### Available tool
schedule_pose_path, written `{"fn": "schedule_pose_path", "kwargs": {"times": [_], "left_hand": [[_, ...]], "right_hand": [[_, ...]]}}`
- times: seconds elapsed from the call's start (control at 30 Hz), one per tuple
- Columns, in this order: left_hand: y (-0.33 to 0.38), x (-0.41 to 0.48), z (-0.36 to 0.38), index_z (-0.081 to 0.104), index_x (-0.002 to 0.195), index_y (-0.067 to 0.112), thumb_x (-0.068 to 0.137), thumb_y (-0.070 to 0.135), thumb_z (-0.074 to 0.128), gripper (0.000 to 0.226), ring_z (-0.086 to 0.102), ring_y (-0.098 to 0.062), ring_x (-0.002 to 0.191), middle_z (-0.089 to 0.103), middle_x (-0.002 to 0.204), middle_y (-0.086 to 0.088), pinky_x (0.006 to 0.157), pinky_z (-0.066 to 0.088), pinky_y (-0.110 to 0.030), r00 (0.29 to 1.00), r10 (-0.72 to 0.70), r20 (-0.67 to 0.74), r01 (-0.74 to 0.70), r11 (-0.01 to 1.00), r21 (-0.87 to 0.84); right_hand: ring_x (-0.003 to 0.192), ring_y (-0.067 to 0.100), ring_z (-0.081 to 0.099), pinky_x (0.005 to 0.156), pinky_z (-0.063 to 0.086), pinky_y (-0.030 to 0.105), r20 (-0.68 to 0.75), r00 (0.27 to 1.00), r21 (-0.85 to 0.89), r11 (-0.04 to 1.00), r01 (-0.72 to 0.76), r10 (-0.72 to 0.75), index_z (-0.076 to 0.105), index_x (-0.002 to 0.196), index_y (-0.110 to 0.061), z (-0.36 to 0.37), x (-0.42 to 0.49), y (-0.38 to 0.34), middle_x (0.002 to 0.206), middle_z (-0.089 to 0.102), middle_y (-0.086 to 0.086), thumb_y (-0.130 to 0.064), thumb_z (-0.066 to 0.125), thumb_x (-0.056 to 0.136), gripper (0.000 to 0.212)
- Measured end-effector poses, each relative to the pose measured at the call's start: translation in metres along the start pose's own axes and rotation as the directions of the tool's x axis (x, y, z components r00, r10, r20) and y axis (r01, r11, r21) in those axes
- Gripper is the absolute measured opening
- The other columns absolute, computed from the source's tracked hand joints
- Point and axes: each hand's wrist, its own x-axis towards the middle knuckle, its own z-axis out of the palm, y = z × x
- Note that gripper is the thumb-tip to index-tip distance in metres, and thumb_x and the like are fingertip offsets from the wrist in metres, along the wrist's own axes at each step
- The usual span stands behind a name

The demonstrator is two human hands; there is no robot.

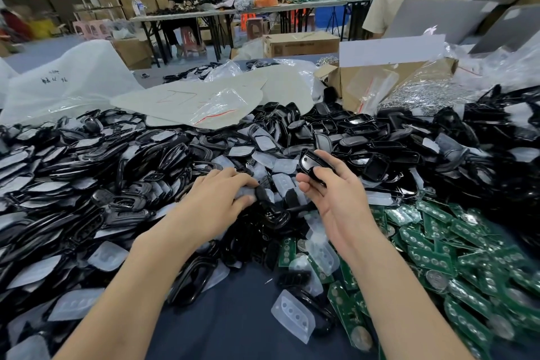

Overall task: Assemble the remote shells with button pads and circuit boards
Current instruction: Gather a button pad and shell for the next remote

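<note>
From the head camera, the right hand has its fingers curled round a black remote shell, held just above the heap with its hollow side turned up. The left hand lies on the pile of shells, with its fingertips and thumb about a translucent button pad. Whether it has actually pinched the pad I cannot tell. I'd judge this the early step: a shell is chosen and a pad is being fetched to seat in it, with the board to follow. The next move calls for lifting one pad free of its neighbours and lining its bumps up with the shell's holes. The green circuit boards lie heaped by the right forearm, within easy reach. Open room is scarce, since parts crowd in from left, right and front. The only bare stretch of desk is the dark patch between the forearms, where a loose pad lies. The desk's near edge is out of view.
</note>
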Motion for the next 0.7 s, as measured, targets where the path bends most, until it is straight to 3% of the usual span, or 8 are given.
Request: {"fn": "schedule_pose_path", "kwargs": {"times": [0.13, 0.33, 0.4, 0.53, 0.7], "left_hand": [[-0.008, 0.001, -0.002, 0.047, 0.144, 0.029, 0.108, 0.015, 0.033, 0.041, 0.042, -0.022, 0.129, 0.054, 0.138, 0.004, 0.111, 0.033, -0.041, 0.999, -0.05, -0.001, 0.05, 0.998, 0.025], [-0.011, 0.005, 0.0, 0.055, 0.139, 0.025, 0.108, 0.028, 0.041, 0.035, 0.045, -0.023, 0.127, 0.057, 0.129, 0.003, 0.11, 0.034, -0.043, 0.997, -0.076, -0.009, 0.076, 0.997, 0.027], [-0.012, 0.006, 0.0, 0.058, 0.136, 0.025, 0.106, 0.031, 0.046, 0.033, 0.045, -0.023, 0.125, 0.057, 0.118, 0.005, 0.11, 0.035, -0.043, 0.997, -0.076, -0.011, 0.076, 0.997, -0.018], [-0.013, 0.007, -0.001, 0.064, 0.127, 0.025, 0.103, 0.032, 0.052, 0.027, 0.049, -0.023, 0.119, 0.052, 0.103, 0.01, 0.107, 0.038, -0.045, 0.996, -0.082, -0.024, 0.079, 0.992, -0.094], [-0.007, 0.003, -0.001, 0.062, 0.131, 0.026, 0.104, 0.032, 0.051, 0.03, 0.051, -0.022, 0.121, 0.058, 0.115, 0.005, 0.107, 0.039, -0.044, 0.992, -0.083, -0.098, 0.07, 0.989, -0.13]], "right_hand": [[0.067, 0.015, 0.072, 0.061, 0.058, 0.023, 0.005, 1.0, -0.047, 0.999, 0.02, -0.02, 0.066, 0.109, -0.014, -0.002, 0.001, 0.001, 0.087, 0.073, 0.009, 0.004, 0.046, 0.103, 0.028], [0.07, 0.015, 0.073, 0.062, 0.057, 0.021, 0.057, 0.995, -0.241, 0.966, 0.095, -0.083, 0.065, 0.113, -0.02, -0.001, 0.0, 0.006, 0.111, 0.069, 0.018, 0.001, 0.044, 0.103, 0.031], [0.072, 0.014, 0.073, 0.066, 0.058, 0.023, 0.076, 0.991, -0.292, 0.948, 0.125, -0.107, 0.064, 0.111, -0.024, -0.001, 0.0, 0.008, 0.107, 0.071, 0.014, 0.0, 0.046, 0.103, 0.032], [0.07, 0.011, 0.072, 0.068, 0.058, 0.025, 0.082, 0.987, -0.395, 0.905, 0.158, -0.136, 0.065, 0.11, -0.03, -0.003, 0.0, 0.009, 0.076, 0.075, -0.008, -0.002, 0.05, 0.1, 0.033], [0.059, 0.007, 0.063, 0.056, 0.051, 0.02, 0.081, 0.982, -0.479, 0.857, 0.189, -0.171, 0.066, 0.108, -0.031, -0.003, -0.003, 0.008, 0.076, 0.068, 0.004, -0.004, 0.049, 0.1, 0.033]]}}
